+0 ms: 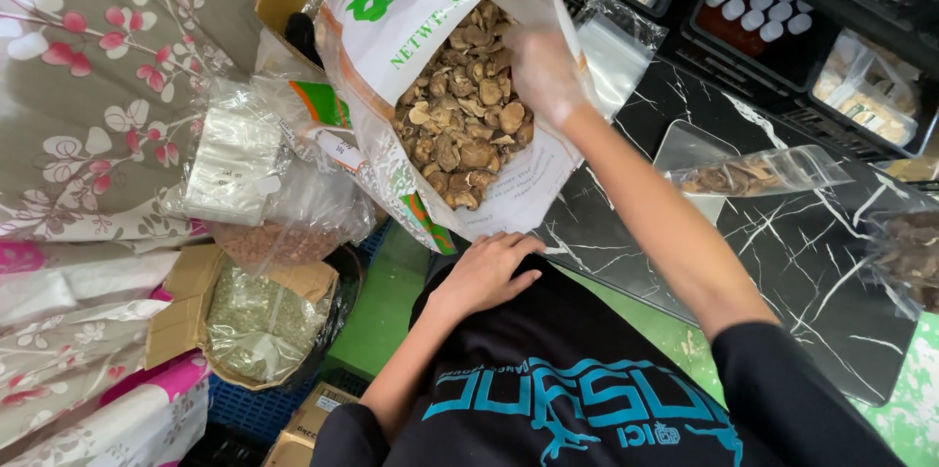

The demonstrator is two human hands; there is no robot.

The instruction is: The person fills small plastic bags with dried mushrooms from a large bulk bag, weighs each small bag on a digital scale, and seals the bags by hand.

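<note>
The big plastic sack of dried mushrooms [460, 105] leans tilted against the edge of the black marble counter [812, 262], its long axis going from the bottom near the person's body up and away, with the open mouth pointing to the top of the view. The left hand [486, 271] lies flat with fingers spread under the lower edge of the sack, touching it, while the right hand [543, 71] is inside the mouth, above the mushrooms. This hand shows only blurred through the clear plastic, so I cannot tell if it grips something; a small filled bag [758, 174] lies on the counter, well apart.
</note>
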